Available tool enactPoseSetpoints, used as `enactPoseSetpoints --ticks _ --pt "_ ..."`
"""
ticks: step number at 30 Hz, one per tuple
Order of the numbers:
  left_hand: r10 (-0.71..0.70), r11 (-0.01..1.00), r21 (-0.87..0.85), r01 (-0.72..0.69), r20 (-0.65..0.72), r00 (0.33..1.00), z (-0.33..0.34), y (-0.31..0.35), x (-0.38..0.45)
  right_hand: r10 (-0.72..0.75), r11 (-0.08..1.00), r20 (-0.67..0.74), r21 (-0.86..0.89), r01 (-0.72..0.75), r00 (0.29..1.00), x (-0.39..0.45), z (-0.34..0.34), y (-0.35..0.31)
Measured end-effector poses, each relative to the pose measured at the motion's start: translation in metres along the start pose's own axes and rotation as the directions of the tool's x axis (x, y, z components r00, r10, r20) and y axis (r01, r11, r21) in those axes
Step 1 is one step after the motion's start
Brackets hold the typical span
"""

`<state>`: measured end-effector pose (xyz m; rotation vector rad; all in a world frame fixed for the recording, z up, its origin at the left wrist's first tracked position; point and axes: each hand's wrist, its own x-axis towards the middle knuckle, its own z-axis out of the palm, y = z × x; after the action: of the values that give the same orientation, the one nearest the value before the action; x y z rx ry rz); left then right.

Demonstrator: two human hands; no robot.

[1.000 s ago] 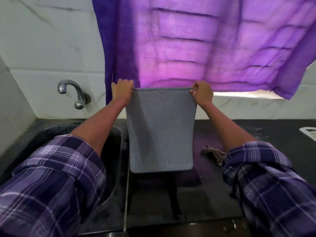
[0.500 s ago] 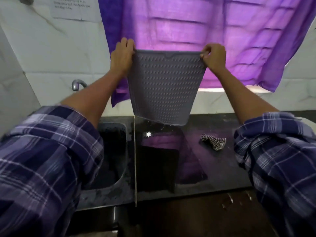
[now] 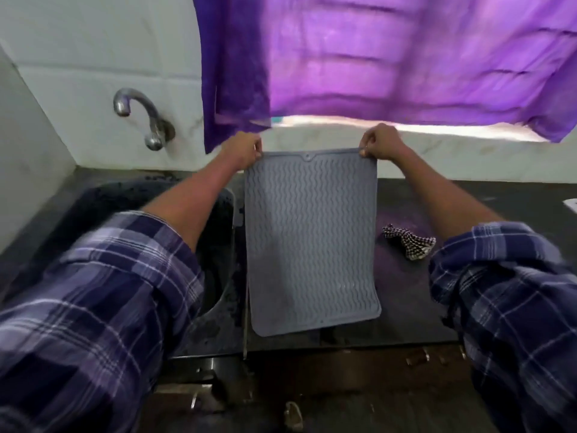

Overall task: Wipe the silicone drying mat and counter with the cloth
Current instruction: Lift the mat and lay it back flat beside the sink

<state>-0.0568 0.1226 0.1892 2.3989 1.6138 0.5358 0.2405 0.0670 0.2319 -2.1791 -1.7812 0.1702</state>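
Observation:
A grey silicone drying mat with wavy ridges stretches over the dark counter, its near end curling on or just above the surface. My left hand pinches its far left corner. My right hand pinches its far right corner. A crumpled black-and-white checked cloth lies on the counter to the right of the mat, beside my right forearm, and neither hand touches it.
A dark sink sits left of the mat, with a metal tap on the tiled wall above it. A purple curtain hangs behind. A white object shows at the counter's right edge.
The mat was lifted high in front of the curtain half a second ago. Both hands have brought it down and it now lies spread over the counter.

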Motion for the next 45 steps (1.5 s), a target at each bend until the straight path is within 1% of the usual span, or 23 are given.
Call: enactPoseSetpoints --ticks 2,4,7,9,12,15,17,21,23,28,33,40,45 --pt "-0.039 0.999 0.011 0.038 0.052 0.998 0.042 -0.013 0.000 0.013 1.000 0.087 -0.016 -0.012 0.996 0.009 0.042 0.014" --pt "-0.059 0.998 -0.005 0.060 0.100 0.993 0.073 -0.022 0.000 0.026 1.000 0.143 0.012 -0.028 0.989 0.014 0.076 0.029" --pt "-0.113 0.989 -0.082 0.126 0.145 0.983 0.097 -0.029 0.006 0.037 0.997 0.188 0.063 -0.050 0.981 0.024 0.104 0.046" --pt "-0.121 0.988 -0.081 0.132 0.132 0.984 0.108 -0.036 0.015 0.038 0.996 0.203 0.066 -0.052 0.978 0.034 0.113 0.051" --pt "-0.137 0.990 -0.022 0.140 0.102 0.985 0.118 -0.048 0.026 0.016 0.999 0.197 0.048 -0.026 0.980 0.050 0.122 0.049" --pt "-0.187 0.978 -0.062 0.197 0.144 0.972 0.126 -0.058 0.035 -0.006 0.999 0.170 0.043 -0.001 0.986 0.065 0.133 0.044" --pt "-0.205 0.971 -0.091 0.222 0.166 0.965 0.134 -0.066 0.042 0.008 0.999 0.166 0.052 -0.017 0.986 0.073 0.143 0.045" --pt "-0.237 0.960 -0.111 0.256 0.160 0.958 0.149 -0.077 0.060 0.060 0.994 0.169 0.075 -0.073 0.984 0.089 0.163 0.052" --pt "-0.257 0.955 -0.109 0.275 0.151 0.954 0.155 -0.081 0.070 0.074 0.994 0.175 0.069 -0.087 0.982 0.096 0.172 0.056" --pt "-0.295 0.940 -0.123 0.319 0.179 0.938 0.174 -0.087 0.090 0.102 0.994 0.195 0.025 -0.109 0.975 0.113 0.193 0.064" --pt "-0.260 0.946 -0.131 0.297 0.239 0.935 0.191 -0.091 0.102 0.156 0.988 0.200 -0.032 -0.153 0.967 0.123 0.209 0.075" --pt "-0.279 0.943 -0.108 0.316 0.267 0.923 0.200 -0.091 0.110 0.172 0.985 0.227 -0.062 -0.162 0.958 0.130 0.223 0.081" --pt "-0.311 0.934 -0.108 0.342 0.228 0.923 0.203 -0.092 0.113 0.180 0.983 0.214 -0.062 -0.171 0.960 0.134 0.226 0.081"
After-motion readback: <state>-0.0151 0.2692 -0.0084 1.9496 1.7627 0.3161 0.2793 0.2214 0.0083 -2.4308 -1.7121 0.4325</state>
